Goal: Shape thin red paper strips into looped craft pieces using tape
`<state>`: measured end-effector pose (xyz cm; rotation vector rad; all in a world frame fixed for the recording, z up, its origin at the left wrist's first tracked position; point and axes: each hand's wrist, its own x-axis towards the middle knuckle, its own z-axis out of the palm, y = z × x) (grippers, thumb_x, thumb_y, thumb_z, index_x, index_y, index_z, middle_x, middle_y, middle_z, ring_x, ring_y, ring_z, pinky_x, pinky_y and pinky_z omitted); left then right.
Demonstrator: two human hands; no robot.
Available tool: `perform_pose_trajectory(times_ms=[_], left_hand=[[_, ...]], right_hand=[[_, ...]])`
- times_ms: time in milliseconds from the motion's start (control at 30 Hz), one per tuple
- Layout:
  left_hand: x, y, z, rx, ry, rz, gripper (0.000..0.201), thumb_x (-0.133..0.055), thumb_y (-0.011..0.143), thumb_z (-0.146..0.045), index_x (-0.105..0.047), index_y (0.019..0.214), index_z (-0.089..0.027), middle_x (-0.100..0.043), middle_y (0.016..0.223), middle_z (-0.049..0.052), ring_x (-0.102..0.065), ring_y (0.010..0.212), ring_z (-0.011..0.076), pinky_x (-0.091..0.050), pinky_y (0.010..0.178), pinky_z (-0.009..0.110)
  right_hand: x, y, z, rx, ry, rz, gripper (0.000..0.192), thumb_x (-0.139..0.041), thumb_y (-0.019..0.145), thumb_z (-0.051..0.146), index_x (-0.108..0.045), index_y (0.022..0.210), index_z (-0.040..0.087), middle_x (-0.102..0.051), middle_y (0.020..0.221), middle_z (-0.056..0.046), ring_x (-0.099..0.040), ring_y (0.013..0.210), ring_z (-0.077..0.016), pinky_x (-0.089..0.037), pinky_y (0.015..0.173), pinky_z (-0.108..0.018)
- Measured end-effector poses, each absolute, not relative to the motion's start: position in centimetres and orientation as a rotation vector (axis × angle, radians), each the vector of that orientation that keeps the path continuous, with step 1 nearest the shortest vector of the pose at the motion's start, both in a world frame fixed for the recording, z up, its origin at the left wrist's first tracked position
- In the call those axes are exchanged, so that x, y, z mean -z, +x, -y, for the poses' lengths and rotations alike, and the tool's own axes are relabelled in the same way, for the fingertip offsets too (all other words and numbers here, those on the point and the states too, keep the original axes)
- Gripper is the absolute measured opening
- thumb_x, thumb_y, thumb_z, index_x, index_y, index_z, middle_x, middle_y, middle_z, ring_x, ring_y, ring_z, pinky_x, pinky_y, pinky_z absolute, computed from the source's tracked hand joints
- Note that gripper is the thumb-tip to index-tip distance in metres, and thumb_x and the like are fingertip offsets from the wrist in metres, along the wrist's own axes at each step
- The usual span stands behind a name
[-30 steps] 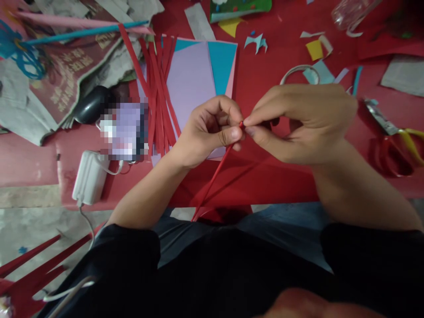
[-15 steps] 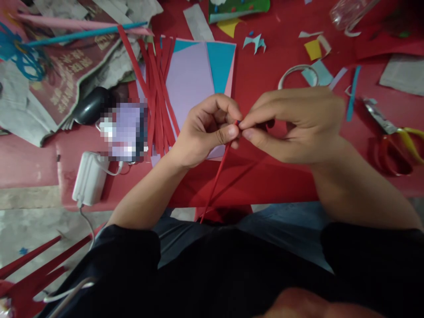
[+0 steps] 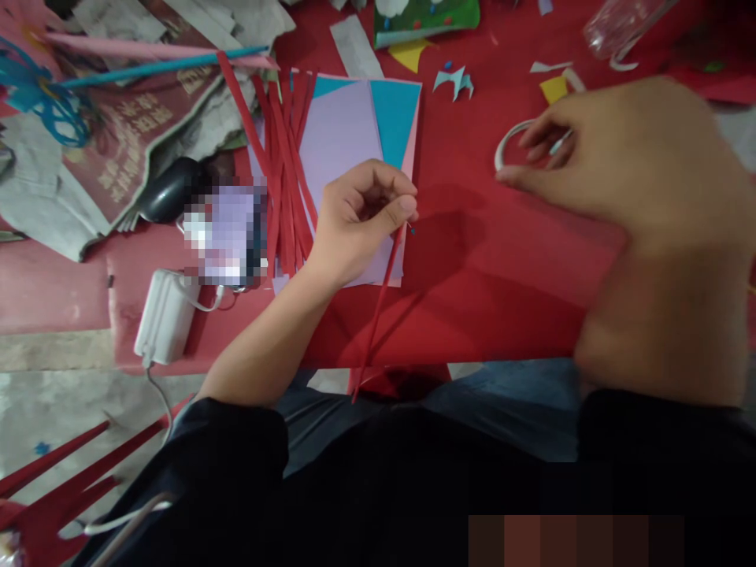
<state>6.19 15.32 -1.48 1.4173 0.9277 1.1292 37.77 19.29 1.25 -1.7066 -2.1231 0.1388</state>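
My left hand [image 3: 357,224] pinches the top end of a thin red paper strip [image 3: 378,315] between thumb and forefinger. The strip hangs down toward my lap. My right hand [image 3: 620,165] is blurred and off the strip, out at the right. Its fingertips reach to a white tape ring [image 3: 509,138] lying on the red table [image 3: 484,268]; whether they grip it I cannot tell. Under my left hand lie stacked paper sheets, lilac [image 3: 339,134] on top, with blue and pink beneath.
A bundle of cut red strips [image 3: 283,165] lies left of the sheets. Newspaper [image 3: 118,134], a black mouse [image 3: 171,189] and a white charger [image 3: 165,315] sit at the left. Paper scraps litter the far edge. A clear plastic item [image 3: 620,24] is at top right.
My right hand has let go of the strip's tip and swung right and away to the white tape ring. The left hand stays, still pinching the strip.
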Motion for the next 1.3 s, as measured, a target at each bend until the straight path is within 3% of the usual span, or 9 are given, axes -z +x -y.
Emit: perform_pose_trajectory(times_ms=[67,133,200,300,433,567,733,933,1300], left_hand=[[1.9,5.8,-16.0,-1.173,1.456,-0.997,0.049,-0.088,0.092,-0.073,-0.076,0.100,-0.026,-0.077,0.086,0.000,-0.070,0.072,0.0140,-0.056,0.063,0.036],[2.5,5.3,-16.9,-1.226,1.471,-1.047,0.049,-0.087,0.092,-0.076,-0.075,0.101,-0.029,-0.077,0.087,-0.002,-0.065,0.071,0.0120,-0.050,0.062,0.038],[3.3,4.8,-17.9,-1.261,1.459,-1.103,0.054,-0.083,0.091,-0.082,-0.073,0.102,-0.030,-0.075,0.086,-0.005,-0.061,0.072,0.0091,-0.047,0.064,0.037],[5.0,3.9,-19.4,-1.243,1.440,-1.242,0.061,-0.076,0.092,-0.088,-0.068,0.105,-0.029,-0.075,0.087,-0.007,-0.062,0.083,0.0067,-0.046,0.068,0.032],[6.5,3.2,-20.6,-1.374,1.501,-1.310,0.050,-0.080,0.098,-0.077,-0.072,0.114,-0.031,-0.079,0.101,0.001,-0.069,0.110,0.0180,-0.056,0.085,0.034],[5.9,4.1,-19.7,-1.449,1.604,-1.156,0.046,-0.083,0.096,-0.068,-0.075,0.131,-0.040,-0.080,0.114,0.006,-0.069,0.129,0.0280,-0.061,0.089,0.039],[4.5,6.1,-17.7,-1.259,1.514,-0.941,0.057,-0.090,0.091,-0.063,-0.073,0.137,-0.035,-0.081,0.125,0.008,-0.079,0.104,0.0216,-0.062,0.079,0.032],[5.2,6.3,-17.9,-1.319,1.495,-0.971,0.042,-0.091,0.093,-0.051,-0.078,0.125,-0.029,-0.082,0.116,0.007,-0.078,0.092,0.0176,-0.063,0.078,0.031],[3.7,6.3,-17.4,-1.351,1.341,-0.877,0.065,-0.096,0.075,-0.080,-0.075,0.106,-0.027,-0.073,0.090,0.002,-0.076,0.081,0.0167,-0.064,0.074,0.033]], right_hand=[[1.3,39.8,-21.3,0.067,-1.833,2.183,0.061,-0.118,0.034,0.056,-0.070,0.061,0.030,-0.045,0.046,0.006,-0.020,0.049,-0.0111,-0.026,0.058,-0.037],[3.9,40.8,-22.9,0.007,-1.770,2.312,0.057,-0.114,0.044,0.064,-0.068,0.056,0.031,-0.040,0.042,0.008,-0.013,0.045,-0.0096,-0.020,0.055,-0.036],[5.5,40.6,-23.7,-0.080,-1.770,2.300,0.049,-0.116,0.048,0.045,-0.070,0.059,0.031,-0.043,0.043,0.009,-0.013,0.045,-0.0093,-0.019,0.054,-0.037],[5.5,38.7,-23.3,-0.277,-1.611,2.234,0.036,-0.108,0.061,0.024,-0.072,0.068,0.030,-0.062,0.055,0.006,-0.031,0.048,-0.0105,-0.026,0.057,-0.036],[3.6,34.7,-21.2,-0.568,-1.153,1.936,0.034,-0.095,0.086,0.055,-0.073,0.086,0.029,-0.081,0.081,-0.002,-0.064,0.068,-0.0169,-0.046,0.067,-0.035],[3.0,31.1,-19.8,-1.100,-0.818,1.632,0.061,-0.084,0.086,0.088,-0.065,0.092,0.030,-0.073,0.061,0.001,-0.064,0.051,-0.0190,-0.058,0.060,-0.038],[2.7,29.4,-18.9,-1.391,-0.681,1.530,0.060,-0.094,0.079,0.079,-0.075,0.107,0.030,-0.082,0.077,-0.002,-0.075,0.062,-0.0248,-0.068,0.068,-0.047],[0.9,28.9,-17.3,-1.411,-0.637,1.535,0.064,-0.101,0.071,0.044,-0.079,0.129,0.032,-0.086,0.093,-0.001,-0.077,0.070,-0.0240,-0.067,0.072,-0.045],[3.5,28.4,-18.8,-1.276,-0.846,1.163,0.045,-0.096,0.077,0.051,-0.074,0.113,0.035,-0.080,0.091,0.005,-0.074,0.076,-0.0207,-0.067,0.076,-0.043]])
